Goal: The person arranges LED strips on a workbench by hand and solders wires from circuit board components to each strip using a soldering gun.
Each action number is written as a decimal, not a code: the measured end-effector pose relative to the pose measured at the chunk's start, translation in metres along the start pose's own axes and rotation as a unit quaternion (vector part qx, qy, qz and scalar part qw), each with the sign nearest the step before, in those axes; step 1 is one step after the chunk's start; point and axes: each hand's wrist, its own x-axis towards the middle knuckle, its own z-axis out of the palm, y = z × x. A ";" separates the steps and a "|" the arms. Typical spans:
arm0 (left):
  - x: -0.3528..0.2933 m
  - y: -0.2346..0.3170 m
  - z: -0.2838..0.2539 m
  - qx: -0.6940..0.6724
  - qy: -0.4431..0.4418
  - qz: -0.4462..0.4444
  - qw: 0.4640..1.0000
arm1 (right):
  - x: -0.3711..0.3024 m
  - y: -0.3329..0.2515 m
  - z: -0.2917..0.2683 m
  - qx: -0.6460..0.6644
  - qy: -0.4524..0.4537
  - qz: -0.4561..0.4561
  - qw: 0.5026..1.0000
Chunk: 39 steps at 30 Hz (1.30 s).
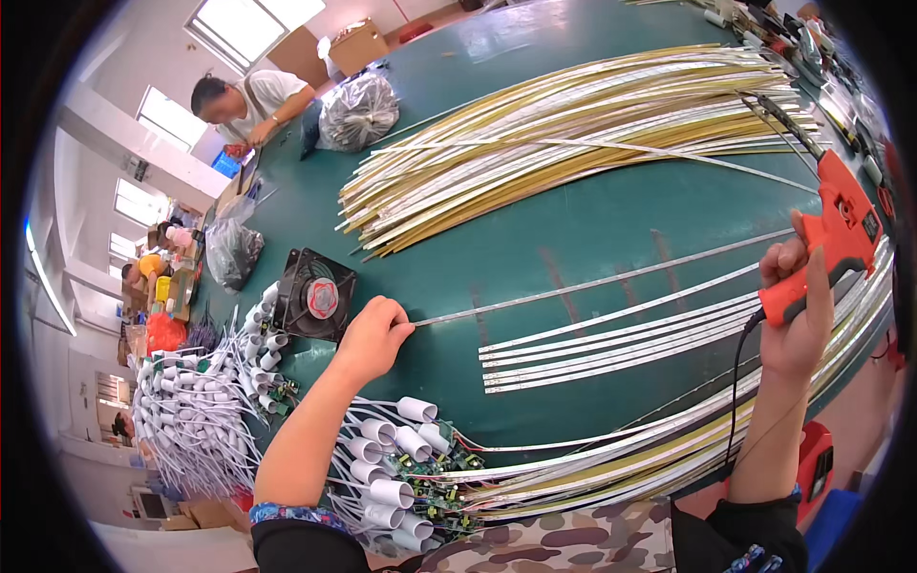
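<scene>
Your left hand (373, 334) is pinched shut on the near end of a single thin LED strip (611, 279), which lies flat on the green surface (535, 57) and runs away to your right and slightly up, its long axis pointing almost straight at your right hand (798, 315). That hand is wrapped tight round the grip of an orange soldering gun (836, 224), held upright above the surface, its thin metal tip (778, 119) angled up and away from you and its black cord hanging down along your forearm. So your left hand is on the strip and your right is well off it, near its far end

Just below the strip lies a small flat row of white strips (630, 334), close to it but not touching. Beyond it a large fan of yellow and white strips (573, 129) covers the surface. Beside your left hand sits a black cooling fan (315, 294), and under your left forearm a heap of white lamp end caps (396, 449) with small green circuit boards (435, 468) and wires. A person sits at the far left end of the surface
</scene>
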 end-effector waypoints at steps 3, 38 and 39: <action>0.002 0.007 0.002 -0.046 0.007 0.017 0.999 | 0.000 -0.004 0.007 0.000 -0.006 -0.006 1.000; 0.023 0.070 0.015 -0.294 -0.163 0.005 0.942 | -0.001 0.001 0.008 -0.013 0.037 -0.014 0.999; 0.024 0.071 0.015 -0.296 -0.163 0.005 0.941 | -0.001 0.002 0.008 -0.014 0.036 -0.013 0.999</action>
